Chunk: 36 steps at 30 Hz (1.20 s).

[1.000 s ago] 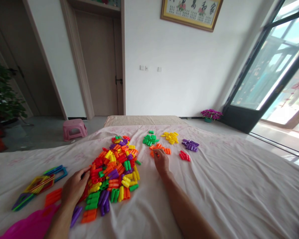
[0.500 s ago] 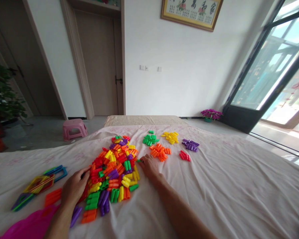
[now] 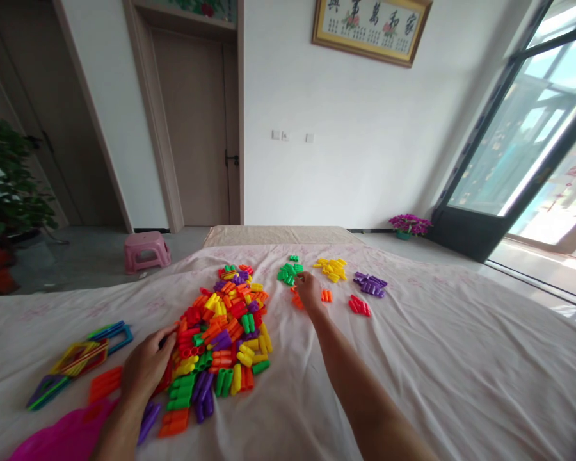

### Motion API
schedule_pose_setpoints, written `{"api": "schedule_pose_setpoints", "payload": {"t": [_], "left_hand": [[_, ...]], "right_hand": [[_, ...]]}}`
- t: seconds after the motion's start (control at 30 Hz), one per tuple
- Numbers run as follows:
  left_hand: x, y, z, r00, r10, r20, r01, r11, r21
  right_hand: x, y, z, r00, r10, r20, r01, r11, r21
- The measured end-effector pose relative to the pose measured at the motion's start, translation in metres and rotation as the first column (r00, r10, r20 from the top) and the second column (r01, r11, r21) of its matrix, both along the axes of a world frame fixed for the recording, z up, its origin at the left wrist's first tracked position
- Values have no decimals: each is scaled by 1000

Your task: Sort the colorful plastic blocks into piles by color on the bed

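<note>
Rumpled cloth (image 3: 413, 358) bears clustered green blocks (image 3: 287, 274), long axes seemingly mixed.

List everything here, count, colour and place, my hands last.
Cloth: one, pale, foreground
Mixed block pile: one, multicoloured, left of centre
Green pile: one, green, upper middle
Orange pile: one, orange, below green, partly hidden
Yellow pile: one, yellow, right of green
Purple pile: one, purple, rightmost
Red group: one, red, below purple
Loose blocks: uncounted, orange and purple, lower left
Flat frames: several, multicoloured, far left
Magenta object: one, magenta, lower left
Stool: one, pink, left floor
Plant: one, green, left edge
Flowers: one pot, magenta, right floor
Framed picture: one, gold-edged, upper wall
Wall plates: three, white, mid-wall
Doors: two, brown, left
Glass door: one, dark-framed, right
Left hand: one, beside mixed pile
Right hand: one, before orange pile, beside green
</note>
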<state>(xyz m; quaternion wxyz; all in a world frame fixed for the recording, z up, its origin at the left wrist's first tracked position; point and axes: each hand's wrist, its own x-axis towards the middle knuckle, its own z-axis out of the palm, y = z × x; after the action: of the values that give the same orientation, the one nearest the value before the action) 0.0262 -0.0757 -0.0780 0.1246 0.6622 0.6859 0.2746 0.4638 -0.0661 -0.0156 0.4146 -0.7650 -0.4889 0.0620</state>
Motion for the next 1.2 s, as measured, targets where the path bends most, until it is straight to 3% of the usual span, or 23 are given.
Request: {"api": "schedule_pose_setpoints", "payload": {"t": [0.1,0.23,0.33,0.4,0.5,0.6,0.7,0.8,1.0,1.2], "left_hand": [[1,-1,1,997,-10,71,15,997,-69],[2,0,2,996,-3,86,11,995,-98],[3,-1,5,996,5,91,5,994,-110],[3,-2,7,995,4,97,7,994,-109],[4,-4,9,995,5,97,6,993,-118],[5,-5,9,995,3,95,9,993,-120],[4,-4,7,995,2,97,8,994,-110],[3,-3,6,996,2,91,7,995,-98],[3,-3,6,996,9,92,0,995,-104],[2,-2,5,994,-5,109,16,995,-101]], "right_hand": [[8,14,8,999,-2,-44,6,997,77],[-4,9,-7,991,83,-107,-70,989,127],[-27,-9,-26,939,252,-234,-226,965,135],[-46,-23,-34,881,400,-255,-374,916,146],[-72,-44,-32,820,559,-118,-544,827,139],[-93,-61,-21,789,610,72,-613,789,34],[-106,-71,-11,779,603,170,-595,797,-102],[-113,-74,-10,797,581,167,-565,814,-134],[-112,-67,-27,844,533,-61,-530,846,52],[-69,-41,-33,896,369,-247,-320,922,217]]}}
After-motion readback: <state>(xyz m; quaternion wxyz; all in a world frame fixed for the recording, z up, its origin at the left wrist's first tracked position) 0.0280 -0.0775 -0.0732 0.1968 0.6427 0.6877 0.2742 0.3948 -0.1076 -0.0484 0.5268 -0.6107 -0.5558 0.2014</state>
